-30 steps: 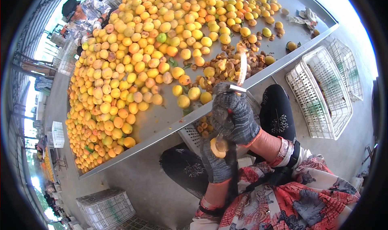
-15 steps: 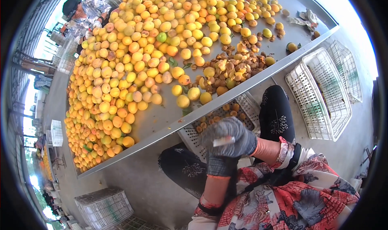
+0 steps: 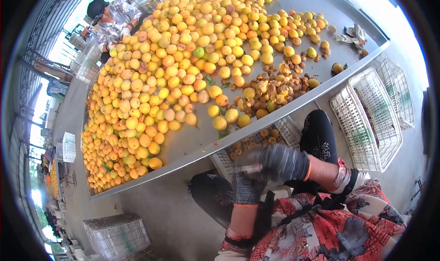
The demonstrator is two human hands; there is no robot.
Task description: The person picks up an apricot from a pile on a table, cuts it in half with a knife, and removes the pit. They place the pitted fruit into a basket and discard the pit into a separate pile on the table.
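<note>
Where the two hands meet over the person's lap, the right hand lies across the top of the left hand, both in grey knit gloves; the right is blurred, its fingers curled into a fist about a narrow pale tool, of which only a short length shows at the fist's left end; the left sits just below, its fingers mostly covered by the right, so I cannot tell how far open it is or whether it has hold of a fruit.

Just beyond the hands, partly covered by them and by the table edge, halved fruit lies in a pale perforated crate; above that runs the metal rim of the table, with a few whole yellow fruits near its inner side; a heap of cut pieces and brown stones lies farther up and to the right, while the big pile of yellow-orange fruit spreads well apart from the hands, up and to the left; white crates stand on the floor to the right.
</note>
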